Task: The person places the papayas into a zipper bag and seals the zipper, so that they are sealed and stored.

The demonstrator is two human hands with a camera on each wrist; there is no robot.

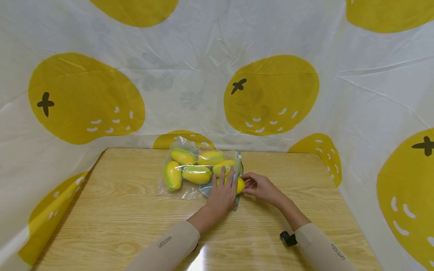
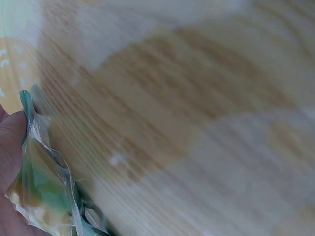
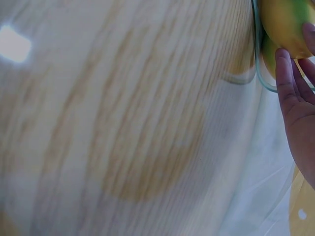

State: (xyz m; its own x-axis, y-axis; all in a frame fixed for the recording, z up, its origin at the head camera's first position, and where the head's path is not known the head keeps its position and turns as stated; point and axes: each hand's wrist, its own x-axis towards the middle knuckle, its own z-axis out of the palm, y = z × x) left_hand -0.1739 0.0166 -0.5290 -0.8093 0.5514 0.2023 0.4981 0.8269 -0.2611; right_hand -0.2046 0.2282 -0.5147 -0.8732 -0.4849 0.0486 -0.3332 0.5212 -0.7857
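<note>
A clear zip bag [image 1: 190, 194] lies on its side with several yellow-green mangoes [image 1: 196, 174] in it. Its mouth, edged in teal, faces right. My left hand [image 1: 222, 194] lies over the mouth end, fingers spread across the plastic and the mango beneath. In the left wrist view, the thumb and fingers of that hand curve round the bag [image 2: 47, 187]. At the opening, my right hand [image 1: 262, 189] pinches the end of one mango [image 1: 240, 185] with its fingertips. The right wrist view shows those fingertips against the mango [image 3: 285, 24], beside the bag's edge.
Under everything is a wood-grain table [image 1: 118, 218]. White cloth [image 1: 183, 86] printed with large yellow fruit hangs round its back and sides. A small black device [image 1: 288, 238] sits at the right wrist, beside the beige sleeve [image 1: 318, 244].
</note>
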